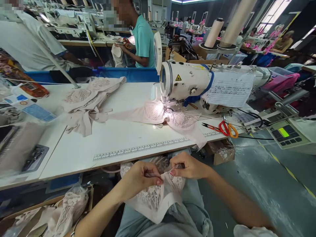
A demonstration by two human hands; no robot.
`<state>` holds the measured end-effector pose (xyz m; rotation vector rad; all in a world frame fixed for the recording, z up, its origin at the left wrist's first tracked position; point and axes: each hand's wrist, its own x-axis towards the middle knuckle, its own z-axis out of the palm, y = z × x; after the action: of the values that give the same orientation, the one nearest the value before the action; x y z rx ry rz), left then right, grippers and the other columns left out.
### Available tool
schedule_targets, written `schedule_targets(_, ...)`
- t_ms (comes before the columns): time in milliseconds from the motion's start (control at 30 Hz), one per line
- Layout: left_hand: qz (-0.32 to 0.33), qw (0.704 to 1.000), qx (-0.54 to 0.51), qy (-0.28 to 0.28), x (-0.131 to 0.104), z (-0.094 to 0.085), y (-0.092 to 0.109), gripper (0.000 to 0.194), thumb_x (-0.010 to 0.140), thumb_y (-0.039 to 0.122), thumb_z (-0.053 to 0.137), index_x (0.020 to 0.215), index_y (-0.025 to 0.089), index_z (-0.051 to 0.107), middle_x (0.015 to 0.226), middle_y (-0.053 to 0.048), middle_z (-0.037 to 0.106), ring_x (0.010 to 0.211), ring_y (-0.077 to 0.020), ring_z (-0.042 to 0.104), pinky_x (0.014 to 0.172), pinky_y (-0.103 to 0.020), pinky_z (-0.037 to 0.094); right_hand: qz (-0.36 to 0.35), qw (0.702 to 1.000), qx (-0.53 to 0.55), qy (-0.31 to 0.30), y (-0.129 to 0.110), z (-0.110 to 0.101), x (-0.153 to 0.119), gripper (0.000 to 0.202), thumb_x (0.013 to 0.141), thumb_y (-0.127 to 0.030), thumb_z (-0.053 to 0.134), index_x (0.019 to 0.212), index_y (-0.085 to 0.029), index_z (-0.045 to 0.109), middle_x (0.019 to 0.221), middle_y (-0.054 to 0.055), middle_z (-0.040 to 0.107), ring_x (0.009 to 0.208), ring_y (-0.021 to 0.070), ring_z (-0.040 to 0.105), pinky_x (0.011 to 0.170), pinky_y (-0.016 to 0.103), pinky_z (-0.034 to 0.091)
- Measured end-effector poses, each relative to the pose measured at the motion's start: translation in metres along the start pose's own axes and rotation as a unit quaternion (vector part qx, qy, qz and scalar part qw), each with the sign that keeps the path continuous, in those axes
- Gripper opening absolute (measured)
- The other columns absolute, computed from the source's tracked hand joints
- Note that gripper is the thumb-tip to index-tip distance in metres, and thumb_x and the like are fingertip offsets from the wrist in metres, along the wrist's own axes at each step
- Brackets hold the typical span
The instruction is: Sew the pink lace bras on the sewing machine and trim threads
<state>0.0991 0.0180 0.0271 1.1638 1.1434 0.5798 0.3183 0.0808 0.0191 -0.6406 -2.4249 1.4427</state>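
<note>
Over my lap, my left hand and my right hand both pinch the top edge of a pale pink lace piece, which hangs down between them. On the white table ahead, a matching lace garment lies under the needle of the white sewing machine, lit by its lamp. A heap of the same pink fabric rests further left on the table.
Red and orange scissors lie right of the machine. A control panel sits at the far right. A box with lace pieces stands by my left knee. Two people work at the bench behind the blue divider.
</note>
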Motion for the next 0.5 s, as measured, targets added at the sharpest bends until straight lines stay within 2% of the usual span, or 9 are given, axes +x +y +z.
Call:
schedule_targets(67, 0.0, 0.999, 0.01, -0.044, -0.001, -0.008, -0.001, 0.021, 0.068, 0.034, 0.078, 0.066, 0.015, 0.068, 0.061, 0.002, 0.058, 0.058, -0.0113, 0.045, 0.056, -0.023, 0.033, 0.039, 0.998, 0.043, 0.009, 0.0, -0.002, -0.003, 0.058, 0.089, -0.071, 0.051, 0.063, -0.019, 0.046, 0.058, -0.005, 0.039, 0.055, 0.0108, 0.035, 0.054, 0.025, 0.029)
schedule_targets(133, 0.006, 0.997, 0.02, -0.072, 0.0, -0.015, -0.002, 0.019, 0.069, 0.032, 0.078, 0.069, 0.015, 0.07, 0.067, 0.0, 0.063, 0.063, -0.0131, 0.051, 0.059, -0.024, 0.038, 0.068, 0.994, 0.076, 0.023, -0.003, -0.002, -0.005, 0.056, 0.089, -0.069, 0.054, 0.067, -0.017, 0.054, 0.058, -0.005, 0.041, 0.055, 0.0104, 0.035, 0.052, 0.025, 0.025)
schedule_targets(200, 0.006, 0.995, 0.033, -0.089, 0.0, -0.019, -0.002, 0.018, 0.071, 0.033, 0.077, 0.073, 0.016, 0.071, 0.07, -0.002, 0.066, 0.064, -0.0142, 0.055, 0.06, -0.024, 0.04, 0.089, 0.992, 0.087, 0.02, -0.008, -0.001, -0.006, 0.051, 0.091, -0.064, 0.056, 0.078, -0.015, 0.063, 0.063, -0.002, 0.051, 0.056, 0.0111, 0.04, 0.052, 0.024, 0.027)
schedule_targets(300, 0.0, 0.992, 0.053, -0.112, 0.0, -0.021, -0.001, 0.018, 0.075, 0.034, 0.074, 0.079, 0.017, 0.073, 0.076, -0.003, 0.069, 0.07, -0.0167, 0.06, 0.064, -0.026, 0.044, 0.092, 0.992, 0.082, -0.017, -0.015, -0.002, -0.005, 0.042, 0.092, -0.056, 0.06, 0.09, -0.015, 0.069, 0.073, 0.001, 0.061, 0.062, 0.0126, 0.048, 0.057, 0.024, 0.035)
schedule_targets(400, 0.002, 0.991, 0.064, -0.114, 0.0, -0.021, -0.001, 0.017, 0.074, 0.033, 0.075, 0.079, 0.017, 0.072, 0.075, -0.002, 0.067, 0.07, -0.0163, 0.06, 0.064, -0.025, 0.044, 0.074, 0.995, 0.063, -0.033, -0.017, -0.004, -0.005, 0.038, 0.093, -0.053, 0.06, 0.088, -0.016, 0.069, 0.086, 0.005, 0.065, 0.076, 0.0165, 0.056, 0.066, 0.026, 0.04)
schedule_targets(500, 0.01, 0.992, 0.062, -0.112, 0.001, -0.022, -0.002, 0.017, 0.071, 0.03, 0.076, 0.078, 0.017, 0.069, 0.075, 0.0, 0.065, 0.069, -0.0145, 0.057, 0.062, -0.024, 0.042, 0.074, 0.996, 0.048, -0.033, -0.015, -0.006, -0.005, 0.037, 0.091, -0.052, 0.062, 0.083, -0.016, 0.064, 0.084, 0.003, 0.061, 0.076, 0.0161, 0.054, 0.068, 0.026, 0.039)
